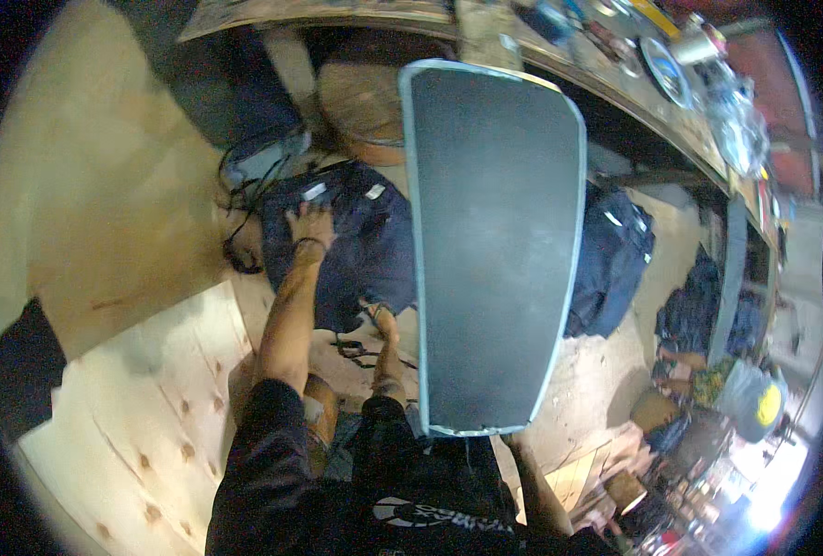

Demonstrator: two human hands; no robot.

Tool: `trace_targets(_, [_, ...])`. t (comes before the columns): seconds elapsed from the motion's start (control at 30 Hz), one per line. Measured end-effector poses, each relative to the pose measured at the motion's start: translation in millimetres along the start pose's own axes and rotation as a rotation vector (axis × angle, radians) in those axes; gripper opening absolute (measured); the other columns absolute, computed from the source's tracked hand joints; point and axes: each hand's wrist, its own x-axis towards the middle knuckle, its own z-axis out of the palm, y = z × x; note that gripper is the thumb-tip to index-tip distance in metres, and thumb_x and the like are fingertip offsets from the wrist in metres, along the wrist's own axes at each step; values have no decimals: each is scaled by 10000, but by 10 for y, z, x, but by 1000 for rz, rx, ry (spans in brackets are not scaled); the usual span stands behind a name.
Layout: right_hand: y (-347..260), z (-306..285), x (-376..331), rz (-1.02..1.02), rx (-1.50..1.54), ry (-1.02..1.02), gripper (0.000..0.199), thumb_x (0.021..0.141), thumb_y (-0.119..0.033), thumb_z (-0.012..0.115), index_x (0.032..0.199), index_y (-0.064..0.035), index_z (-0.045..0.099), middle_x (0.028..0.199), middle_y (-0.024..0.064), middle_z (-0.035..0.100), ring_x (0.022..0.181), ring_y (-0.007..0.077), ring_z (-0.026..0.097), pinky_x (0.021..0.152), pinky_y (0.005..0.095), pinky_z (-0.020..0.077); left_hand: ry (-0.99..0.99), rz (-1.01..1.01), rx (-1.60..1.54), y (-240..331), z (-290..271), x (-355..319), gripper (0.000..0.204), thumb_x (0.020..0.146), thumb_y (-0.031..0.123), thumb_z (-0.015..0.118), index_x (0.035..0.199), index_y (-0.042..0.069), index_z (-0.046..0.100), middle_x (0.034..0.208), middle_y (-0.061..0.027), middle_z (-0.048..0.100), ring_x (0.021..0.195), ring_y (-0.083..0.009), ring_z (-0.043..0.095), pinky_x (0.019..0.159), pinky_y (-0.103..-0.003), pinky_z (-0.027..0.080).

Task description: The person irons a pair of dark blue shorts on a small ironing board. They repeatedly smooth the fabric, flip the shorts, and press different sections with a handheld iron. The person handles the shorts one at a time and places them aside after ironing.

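Fingers spread wide, the left hand point(311, 224) lies palm down on a dark blue cloth bundle point(351, 246), with nothing visibly pinched in it. As for the right hand, only its forearm point(543, 489) shows, rising to the lower end of one long panel point(495, 250); the hand itself is hidden, so I cannot tell how far its grip is closed or whether it has hold of the panel. Dark grey with light blue edging, the panel stands upright in the middle of the head view, covering what lies behind it.

Two dark blue masses show beside it: the bundle under the left hand, and a second bundle point(615, 264) just right of the panel; whether they join behind it I cannot tell. Two white labels point(374, 191) sit on the first. One sandalled foot point(383, 320) is near its lower edge. Two wooden sheets lie at left, one tan point(106, 185), one pale and knotted point(133, 435).

Among containers, one clear plastic bag point(737, 125) rests on the workbench point(606, 79), and one grey container point(745, 398) with a yellow round patch stands far right; the contents of both are too blurred to tell.
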Motion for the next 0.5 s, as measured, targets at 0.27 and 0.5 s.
trace_targets(0.27, [-14, -169, -512, 154, -193, -140, 384, 991, -193, 657, 1362, -102, 692, 1240, 256, 668, 1207, 442, 631, 1047, 546, 530, -233, 750, -357, 924, -791, -2445, 656, 938, 433, 710, 1484, 82, 613, 1318, -217, 732, 1227, -451, 661, 1069, -561, 499])
trace_targets(0.5, [-1162, -834, -1273, -735, -532, 26, 674, 912, -91, 682, 1544, -306, 597, 1483, 206, 500, 1321, 430, 531, 1063, 526, 484, 153, 1065, -745, 1487, -1799, -4157, 221, 889, 357, 855, 896, 143, 801, 700, -30, 658, 617, -230, 671, 595, -407, 466])
